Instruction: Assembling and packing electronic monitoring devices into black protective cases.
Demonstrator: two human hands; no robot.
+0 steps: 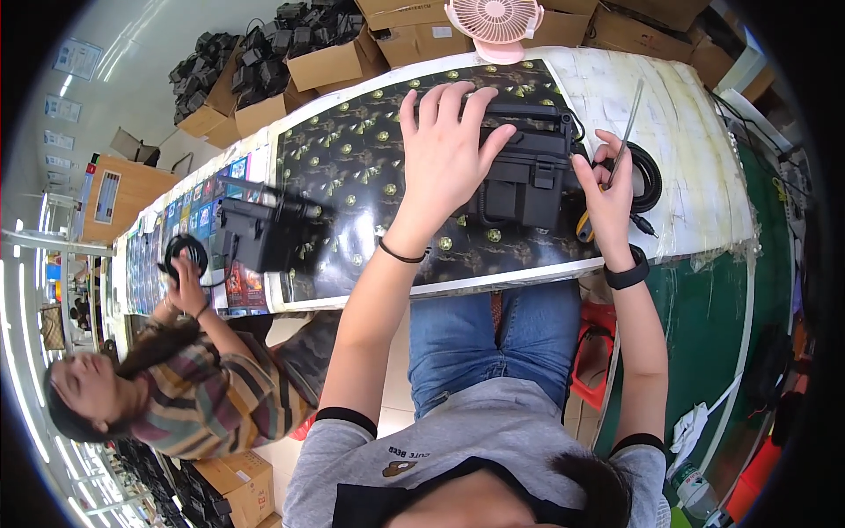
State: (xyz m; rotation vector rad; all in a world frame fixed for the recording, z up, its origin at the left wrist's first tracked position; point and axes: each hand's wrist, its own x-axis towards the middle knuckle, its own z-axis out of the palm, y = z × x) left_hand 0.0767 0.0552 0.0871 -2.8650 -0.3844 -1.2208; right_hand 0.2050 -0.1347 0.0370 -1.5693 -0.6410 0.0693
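Note:
A black plastic case [532, 189] with latches and a handle sits on the dark patterned mat [352, 238] in front of me. Over its far left part is my left hand [447, 141], fingers spread and nothing in its grasp; I cannot tell whether it touches the case. My right hand [609, 198], just right of the case, is closed round a screwdriver [628, 132]. The long metal shaft points up and away, and the yellow and black handle shows below the palm. Beside that hand lies a coiled black cable [650, 180], partly hidden by the fingers.
On the left a co-worker holds a coiled black cable [187, 255] next to another black case [255, 233]. A pink fan [497, 26] stands at the table's far edge. Behind are cardboard boxes [339, 63] and piled black cases [282, 44]. A red stool [594, 356] is below the table.

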